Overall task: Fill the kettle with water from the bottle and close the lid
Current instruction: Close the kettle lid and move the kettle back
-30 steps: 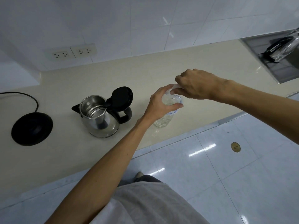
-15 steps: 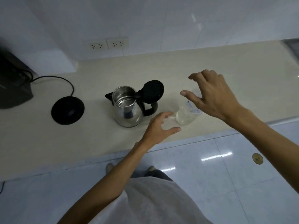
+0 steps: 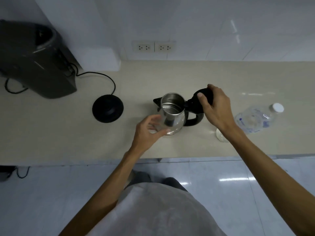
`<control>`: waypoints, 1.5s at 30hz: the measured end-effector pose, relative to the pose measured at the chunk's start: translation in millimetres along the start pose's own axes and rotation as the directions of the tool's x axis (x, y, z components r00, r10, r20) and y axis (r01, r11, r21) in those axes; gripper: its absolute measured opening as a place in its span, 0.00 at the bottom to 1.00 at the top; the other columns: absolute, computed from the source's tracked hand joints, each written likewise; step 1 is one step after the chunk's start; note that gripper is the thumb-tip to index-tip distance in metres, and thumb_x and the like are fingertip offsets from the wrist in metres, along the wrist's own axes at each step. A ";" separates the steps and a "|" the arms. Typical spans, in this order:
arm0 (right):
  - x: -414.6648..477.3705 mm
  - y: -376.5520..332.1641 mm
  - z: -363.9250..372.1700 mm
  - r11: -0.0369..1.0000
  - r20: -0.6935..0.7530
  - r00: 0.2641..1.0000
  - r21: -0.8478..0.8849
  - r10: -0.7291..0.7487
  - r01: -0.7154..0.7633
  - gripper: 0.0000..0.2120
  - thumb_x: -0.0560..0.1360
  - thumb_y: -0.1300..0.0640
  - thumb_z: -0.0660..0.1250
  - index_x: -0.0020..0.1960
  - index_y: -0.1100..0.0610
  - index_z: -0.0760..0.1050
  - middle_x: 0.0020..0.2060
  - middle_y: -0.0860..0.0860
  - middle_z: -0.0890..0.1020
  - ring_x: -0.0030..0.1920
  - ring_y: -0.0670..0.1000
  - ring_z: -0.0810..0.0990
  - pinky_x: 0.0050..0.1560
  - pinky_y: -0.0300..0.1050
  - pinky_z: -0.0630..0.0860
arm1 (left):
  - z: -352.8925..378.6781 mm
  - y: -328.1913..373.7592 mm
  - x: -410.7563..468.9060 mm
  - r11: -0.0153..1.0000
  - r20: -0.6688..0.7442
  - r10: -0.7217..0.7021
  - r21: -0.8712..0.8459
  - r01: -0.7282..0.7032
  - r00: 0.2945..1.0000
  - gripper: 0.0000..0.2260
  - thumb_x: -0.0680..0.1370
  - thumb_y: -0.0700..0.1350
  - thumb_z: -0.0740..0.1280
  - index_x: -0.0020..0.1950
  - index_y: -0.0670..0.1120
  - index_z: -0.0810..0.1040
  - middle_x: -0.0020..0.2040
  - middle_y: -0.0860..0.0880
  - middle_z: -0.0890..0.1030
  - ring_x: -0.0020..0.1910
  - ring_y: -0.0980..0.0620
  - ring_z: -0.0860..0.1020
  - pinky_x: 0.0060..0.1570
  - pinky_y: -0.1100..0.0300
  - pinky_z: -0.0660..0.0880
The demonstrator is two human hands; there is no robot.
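A steel kettle (image 3: 172,114) with a black handle stands on the beige counter (image 3: 170,75), its black lid (image 3: 196,103) swung up and open. My right hand (image 3: 216,108) grips the lid from above, thumb on its near face. Fingers spread, my left hand (image 3: 150,132) rests against the kettle's near left side. The clear plastic bottle (image 3: 255,118) with its white cap on stands to the right of the kettle, untouched.
The kettle's round black base (image 3: 107,109) lies left of it, its cord running to a dark appliance (image 3: 34,60) at the far left. Two wall sockets (image 3: 154,47) sit behind. The counter's front edge (image 3: 170,158) runs below my hands.
Both hands left the bottle and moved left to the kettle. My right hand took hold of the open lid, my left reached the kettle body. The view swung left.
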State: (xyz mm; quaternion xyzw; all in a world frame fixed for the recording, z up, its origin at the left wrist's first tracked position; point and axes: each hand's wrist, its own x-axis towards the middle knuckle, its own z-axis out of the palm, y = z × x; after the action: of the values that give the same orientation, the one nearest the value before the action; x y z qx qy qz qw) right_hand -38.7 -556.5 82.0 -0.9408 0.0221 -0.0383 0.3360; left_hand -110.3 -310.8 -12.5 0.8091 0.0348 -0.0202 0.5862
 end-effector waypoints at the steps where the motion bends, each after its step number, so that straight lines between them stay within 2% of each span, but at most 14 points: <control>1: 2.2 -8.9 3.4 0.999 -0.023 0.999 0.001 -0.039 0.039 0.26 0.82 0.47 0.63 0.74 0.62 0.69 0.67 0.60 0.78 0.67 0.59 0.76 0.64 0.40 0.66 | -8.1 -1.9 6.2 1.000 -0.012 -0.001 -0.001 0.001 1.000 0.25 0.70 0.45 0.84 0.65 0.50 0.81 0.57 0.57 0.84 0.52 0.63 0.83 0.50 0.69 0.78; 3: 6.0 -27.1 13.3 0.990 -0.014 0.990 0.002 -0.138 0.138 0.22 0.82 0.51 0.64 0.72 0.61 0.72 0.65 0.58 0.79 0.64 0.55 0.77 0.62 0.35 0.65 | -22.0 -5.9 19.3 1.000 -0.030 0.002 0.007 -0.002 1.000 0.28 0.70 0.45 0.85 0.67 0.47 0.80 0.59 0.57 0.84 0.53 0.63 0.82 0.50 0.68 0.79; 5: 9.7 -44.1 28.8 0.973 0.065 0.972 -0.016 -0.227 0.229 0.20 0.81 0.54 0.66 0.71 0.60 0.73 0.66 0.57 0.78 0.64 0.54 0.77 0.64 0.35 0.66 | -32.2 -10.4 32.2 1.000 -0.025 0.000 0.021 0.000 1.000 0.32 0.69 0.46 0.85 0.70 0.46 0.78 0.63 0.55 0.82 0.56 0.61 0.81 0.52 0.65 0.79; 9: 15.7 -61.3 64.7 0.950 0.205 0.943 -0.117 -0.263 0.291 0.23 0.78 0.53 0.70 0.69 0.62 0.74 0.67 0.59 0.76 0.66 0.60 0.75 0.67 0.52 0.71 | -37.9 -17.8 55.5 0.999 0.059 -0.022 0.044 0.019 0.998 0.42 0.68 0.47 0.86 0.78 0.46 0.71 0.74 0.51 0.75 0.64 0.55 0.77 0.59 0.63 0.75; 12: 15.3 -60.5 82.8 0.928 0.243 0.940 -0.228 -0.240 0.296 0.27 0.77 0.47 0.72 0.70 0.62 0.75 0.66 0.59 0.78 0.66 0.61 0.75 0.67 0.57 0.72 | -31.3 -22.6 71.0 0.999 0.158 -0.046 0.034 0.041 0.986 0.47 0.67 0.47 0.87 0.81 0.46 0.67 0.78 0.51 0.72 0.71 0.52 0.74 0.66 0.59 0.73; 15: 11.9 -53.9 95.7 0.895 0.246 0.936 -0.308 -0.252 0.322 0.28 0.77 0.44 0.71 0.69 0.62 0.76 0.66 0.59 0.79 0.68 0.61 0.76 0.67 0.58 0.71 | -20.7 -25.7 79.7 0.998 0.240 -0.065 0.004 0.066 0.969 0.48 0.65 0.48 0.87 0.80 0.48 0.67 0.76 0.51 0.74 0.73 0.52 0.73 0.69 0.56 0.73; 19: 10.6 -49.9 103.2 0.886 0.177 0.947 -0.340 -0.269 0.315 0.26 0.80 0.43 0.68 0.68 0.62 0.77 0.66 0.58 0.80 0.67 0.60 0.77 0.68 0.57 0.70 | -9.1 -30.1 81.5 0.994 0.252 -0.055 -0.074 0.076 0.966 0.44 0.63 0.46 0.88 0.76 0.48 0.72 0.68 0.52 0.81 0.67 0.54 0.80 0.69 0.49 0.77; 24: 8.6 -49.0 111.2 0.866 0.060 0.942 -0.376 -0.331 0.329 0.20 0.82 0.49 0.66 0.65 0.62 0.80 0.63 0.58 0.82 0.64 0.60 0.79 0.66 0.56 0.72 | -7.4 -32.1 80.8 0.989 0.244 -0.052 -0.124 0.084 0.968 0.44 0.60 0.52 0.86 0.74 0.48 0.74 0.65 0.54 0.81 0.62 0.57 0.83 0.66 0.51 0.80; 28: 9.2 -48.0 114.8 0.868 0.009 0.938 -0.377 -0.346 0.323 0.17 0.81 0.50 0.67 0.62 0.61 0.82 0.61 0.58 0.83 0.62 0.60 0.81 0.65 0.56 0.73 | -7.2 -33.2 81.8 0.987 0.237 -0.067 -0.129 0.100 0.969 0.44 0.59 0.52 0.86 0.73 0.49 0.74 0.65 0.52 0.81 0.61 0.53 0.84 0.65 0.47 0.80; 37: 12.2 -46.7 117.0 0.836 0.046 0.931 -0.427 -0.361 0.345 0.18 0.81 0.48 0.67 0.61 0.61 0.82 0.60 0.58 0.83 0.62 0.61 0.80 0.65 0.57 0.73 | -5.3 -36.7 83.7 0.990 0.229 -0.044 -0.124 0.074 0.973 0.44 0.61 0.50 0.86 0.74 0.47 0.74 0.66 0.52 0.82 0.63 0.57 0.81 0.66 0.51 0.80; 39: 13.1 -48.4 114.0 0.854 0.094 0.935 -0.385 -0.342 0.351 0.19 0.81 0.48 0.68 0.63 0.62 0.81 0.62 0.59 0.82 0.64 0.61 0.79 0.67 0.57 0.72 | -4.9 -39.6 84.5 0.990 0.236 -0.041 -0.121 0.072 0.971 0.43 0.62 0.46 0.87 0.74 0.46 0.74 0.66 0.51 0.82 0.63 0.58 0.82 0.66 0.52 0.80; 41: 16.0 -47.1 103.2 0.922 0.153 0.947 -0.229 -0.284 0.313 0.24 0.80 0.46 0.69 0.69 0.61 0.77 0.67 0.58 0.80 0.69 0.60 0.76 0.70 0.55 0.70 | -4.5 -42.8 85.3 0.991 0.245 -0.038 -0.119 0.069 0.969 0.42 0.64 0.42 0.87 0.75 0.46 0.73 0.65 0.51 0.81 0.61 0.60 0.82 0.63 0.58 0.80; 43: 17.0 -37.6 84.3 0.986 0.056 0.985 -0.014 -0.162 0.163 0.26 0.80 0.42 0.67 0.72 0.57 0.74 0.69 0.54 0.78 0.71 0.52 0.74 0.71 0.47 0.70 | -4.7 -45.1 85.7 0.990 0.254 -0.034 -0.125 0.068 0.967 0.42 0.65 0.40 0.87 0.75 0.46 0.72 0.65 0.50 0.81 0.61 0.58 0.83 0.63 0.59 0.79; 45: 13.0 -19.7 62.5 0.985 -0.125 0.990 0.168 0.067 -0.045 0.25 0.81 0.39 0.64 0.71 0.53 0.75 0.68 0.49 0.80 0.68 0.46 0.75 0.69 0.42 0.71 | -5.1 -44.9 86.1 0.990 0.251 -0.020 -0.127 0.053 0.968 0.42 0.64 0.41 0.87 0.75 0.47 0.72 0.65 0.48 0.81 0.63 0.55 0.82 0.64 0.60 0.79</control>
State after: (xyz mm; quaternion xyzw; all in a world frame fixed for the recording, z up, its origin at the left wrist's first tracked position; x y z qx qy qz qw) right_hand -20.0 -502.8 47.1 -0.9043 0.0674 -0.0920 0.4113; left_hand -28.0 -289.2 -59.7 0.7586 -0.0228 -0.1300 0.6381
